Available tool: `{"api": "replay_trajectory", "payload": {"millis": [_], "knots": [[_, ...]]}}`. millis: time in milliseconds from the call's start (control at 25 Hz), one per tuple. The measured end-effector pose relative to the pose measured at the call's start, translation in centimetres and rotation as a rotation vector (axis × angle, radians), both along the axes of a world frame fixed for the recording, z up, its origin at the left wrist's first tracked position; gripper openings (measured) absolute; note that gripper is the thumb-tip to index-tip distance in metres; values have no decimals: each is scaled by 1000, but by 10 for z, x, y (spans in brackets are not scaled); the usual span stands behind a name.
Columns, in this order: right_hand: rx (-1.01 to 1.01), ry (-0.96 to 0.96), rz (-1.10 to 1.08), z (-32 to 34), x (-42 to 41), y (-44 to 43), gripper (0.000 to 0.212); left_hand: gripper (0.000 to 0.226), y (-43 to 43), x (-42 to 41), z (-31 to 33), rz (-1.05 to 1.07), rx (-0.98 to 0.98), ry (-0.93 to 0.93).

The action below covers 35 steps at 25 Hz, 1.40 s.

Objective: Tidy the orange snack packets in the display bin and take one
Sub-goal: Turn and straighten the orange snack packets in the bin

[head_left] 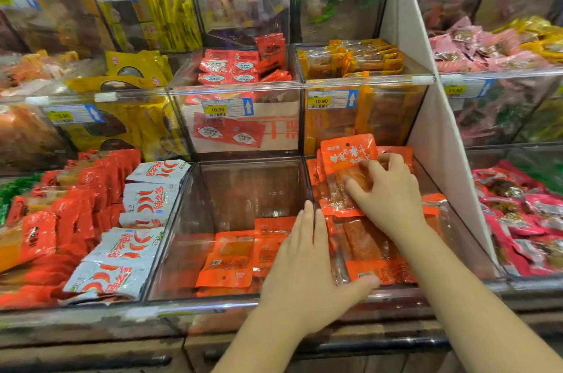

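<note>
Left hand (307,257): flat, fingers straight, thumb pressing the orange packets (365,238) under the right wrist.
Right hand (387,189): fingers curled on the raised packet (347,153).
Progress: tidying seems underway; none taken out yet.

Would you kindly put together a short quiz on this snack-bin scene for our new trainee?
1. True or false: the left hand is lifting a packet into the air.
2. Which does the right hand touch? A: the upright orange packet. B: a white chilli packet. C: a green packet.
3. Fill in: the price label just above that packet reads ____.
Key: 1 false, it lies flat with straight fingers; 2 A; 3 10.90.
</note>
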State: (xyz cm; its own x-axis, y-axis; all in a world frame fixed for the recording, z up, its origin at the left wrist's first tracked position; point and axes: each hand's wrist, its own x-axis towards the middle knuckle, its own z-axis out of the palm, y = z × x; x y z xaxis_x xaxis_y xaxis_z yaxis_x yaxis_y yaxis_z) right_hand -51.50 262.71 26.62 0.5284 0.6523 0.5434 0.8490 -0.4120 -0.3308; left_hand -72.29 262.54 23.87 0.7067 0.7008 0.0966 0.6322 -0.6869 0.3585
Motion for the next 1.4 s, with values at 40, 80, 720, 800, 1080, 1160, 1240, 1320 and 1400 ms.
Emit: {"api": "replay_trajectory", "payload": {"millis": [40,80,720,800,1080,1160,1240,1320,1400], "knots": [[19,-51,-17,-3,2,0,53,126,-1,1,1,-8,-9,4],[49,-104,-16,-6,2,1,46,128,-1,1,3,-13,-15,5],[108,-226,76,7,-33,-10,41,77,38,-39,23,-293,-541,-117],[119,-217,239,8,-61,-13,27,41,71,-56,28,-229,-705,-207],[-198,67,336,-21,-124,5,58,54,149,-14,-22,368,-605,235],[-243,107,272,-21,-122,8,63,63,164,1,-38,386,-637,254],[-288,85,239,-21,-122,10,67,60,173,6,-48,383,-578,286],[-324,71,231,-20,-123,12,68,49,181,3,-52,406,-567,247],[-332,76,231,-20,-124,13,67,44,185,-2,-52,400,-634,198]]}}
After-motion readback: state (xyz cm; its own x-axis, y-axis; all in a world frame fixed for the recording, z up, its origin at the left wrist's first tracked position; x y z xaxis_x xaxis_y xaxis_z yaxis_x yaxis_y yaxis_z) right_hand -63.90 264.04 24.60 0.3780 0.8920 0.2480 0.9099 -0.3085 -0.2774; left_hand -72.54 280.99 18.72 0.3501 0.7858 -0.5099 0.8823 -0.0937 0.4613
